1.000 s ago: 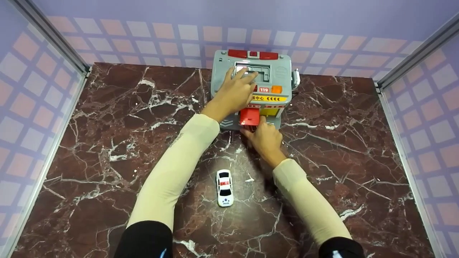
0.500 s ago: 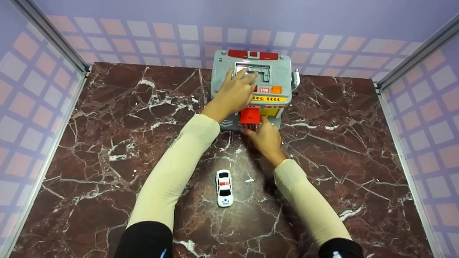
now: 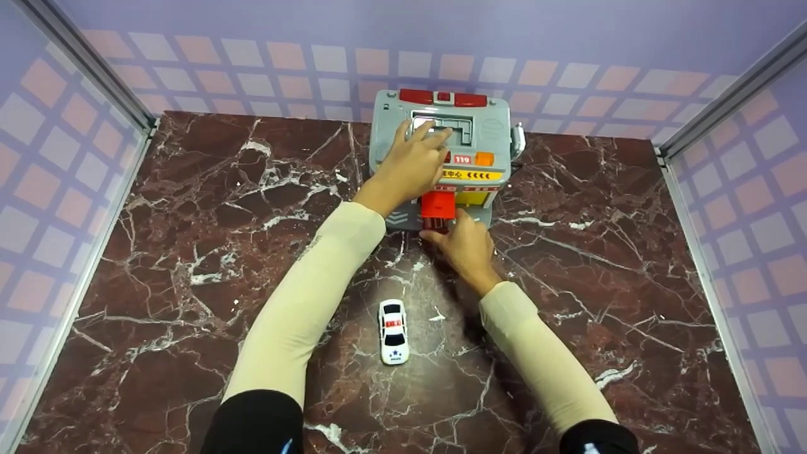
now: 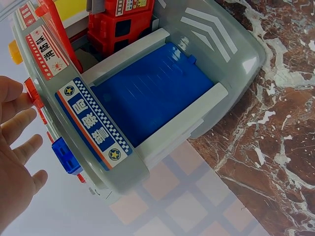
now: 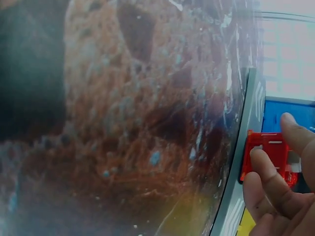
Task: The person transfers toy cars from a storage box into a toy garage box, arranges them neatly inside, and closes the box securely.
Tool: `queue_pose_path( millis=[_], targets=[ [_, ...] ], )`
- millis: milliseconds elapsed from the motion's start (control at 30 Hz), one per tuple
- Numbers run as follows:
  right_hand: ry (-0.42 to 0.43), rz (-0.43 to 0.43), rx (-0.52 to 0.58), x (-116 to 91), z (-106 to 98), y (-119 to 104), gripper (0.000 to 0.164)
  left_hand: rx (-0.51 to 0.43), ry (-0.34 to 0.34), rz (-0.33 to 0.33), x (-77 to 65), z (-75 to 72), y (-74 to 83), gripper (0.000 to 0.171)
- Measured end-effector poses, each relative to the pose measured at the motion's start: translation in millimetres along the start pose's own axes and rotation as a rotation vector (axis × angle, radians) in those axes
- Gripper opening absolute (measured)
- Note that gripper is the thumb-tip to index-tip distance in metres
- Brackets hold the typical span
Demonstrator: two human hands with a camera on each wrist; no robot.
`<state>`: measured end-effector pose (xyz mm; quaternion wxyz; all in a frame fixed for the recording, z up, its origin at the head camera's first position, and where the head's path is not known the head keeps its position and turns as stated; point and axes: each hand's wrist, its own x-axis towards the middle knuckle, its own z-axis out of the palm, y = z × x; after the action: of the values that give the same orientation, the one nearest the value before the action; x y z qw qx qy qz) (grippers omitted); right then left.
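Note:
A grey toy rescue station (image 3: 492,129) stands at the back of the table. My left hand (image 3: 413,164) rests on its roof with the fingers spread. Below the front edge sticks out a raised red door flap (image 3: 437,205). Under that flap, a red toy fire truck (image 3: 435,224) sits partly in the bay; its side also shows in the left wrist view. My right hand (image 3: 468,247) holds the truck's near end between thumb and fingers, and the right wrist view shows those fingers on the truck's red end (image 5: 270,147).
A white toy police car (image 3: 394,332) sits on the marbled table (image 3: 252,353) between the forearms. Beside the truck's bay is a blue door (image 4: 152,88); a yellow door (image 3: 473,198) is on the other side. Tiled panels (image 3: 284,57) enclose the table.
The red flap has swung up a little, and more of the truck shows beneath it. My right hand has shifted slightly with the truck. The left hand stays put.

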<state>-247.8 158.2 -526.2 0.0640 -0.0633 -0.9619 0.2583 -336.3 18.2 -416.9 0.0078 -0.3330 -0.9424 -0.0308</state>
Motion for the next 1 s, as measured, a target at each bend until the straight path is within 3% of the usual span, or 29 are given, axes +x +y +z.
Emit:
queue_pose_path(
  millis=[167,600,1000],
  targets=[
    [0.037,-0.027,-0.035,2.3,3.3,-0.9,0.071,-0.001,-0.001,0.000,-0.1,-0.1,0.4,0.042],
    [0.063,-0.035,0.000,8.3,6.7,-1.0,0.067,-0.007,0.005,-0.001,-0.7,-0.3,0.4,0.043],
    [-0.007,-0.032,0.057,11.7,2.8,2.5,0.038,-0.014,0.022,-0.001,-1.2,1.5,-0.1,0.042]
  ],
)
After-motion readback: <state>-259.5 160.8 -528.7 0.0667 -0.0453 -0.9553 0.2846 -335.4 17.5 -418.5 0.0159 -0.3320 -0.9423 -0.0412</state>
